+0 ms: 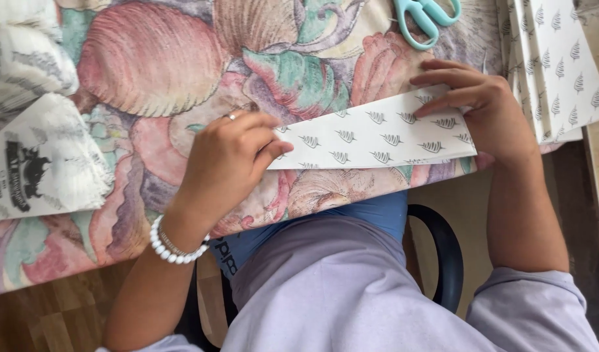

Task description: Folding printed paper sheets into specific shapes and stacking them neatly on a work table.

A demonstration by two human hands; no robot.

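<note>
Head cam looking down: left hand [231, 160] has its grip pinched on the near-left end of a folded patterned paper sheet [377, 137], right hand [475, 107] pressing flat on the other end. Sheet lies at the worktop [149, 72] edge. Teal scissors [424, 16] sit further back, more sheets [560, 65] probably stacked right.

I see the folded paper sheet [377, 137] on the tablecloth [149, 72], scissors [424, 18] behind it, paper stack [560, 65] right.
</note>
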